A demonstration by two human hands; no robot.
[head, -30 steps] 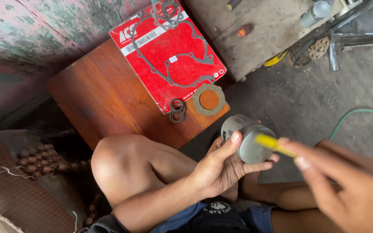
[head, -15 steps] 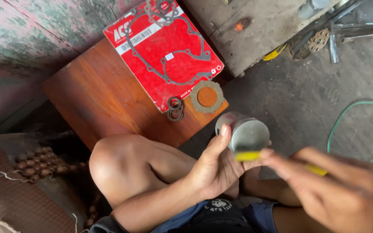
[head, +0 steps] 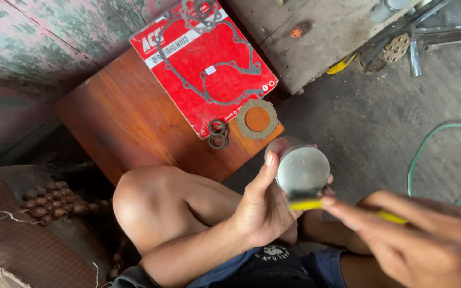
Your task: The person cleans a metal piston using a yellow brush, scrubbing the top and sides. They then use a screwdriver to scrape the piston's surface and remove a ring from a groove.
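My left hand (head: 265,205) grips a silver metal piston (head: 301,168) from the left, thumb up along its side, its flat round top turned toward me. My right hand (head: 422,242) holds a thin yellow tool (head: 316,204), blurred by motion, whose tip touches the near lower edge of the piston. My bare knee (head: 150,205) is just left of the hands.
A reddish wooden board (head: 129,122) lies ahead with a red gasket card (head: 204,66), a brown friction disc (head: 257,119) and small dark rings (head: 217,133) on it. Metal parts (head: 396,45) lie at upper right. A green cable (head: 428,144) runs over the concrete floor at right. Brown beads (head: 46,202) lie at left.
The yellow tool has swept from the piston's right side down to its near lower edge. The piston has turned so its flat top faces me more squarely.
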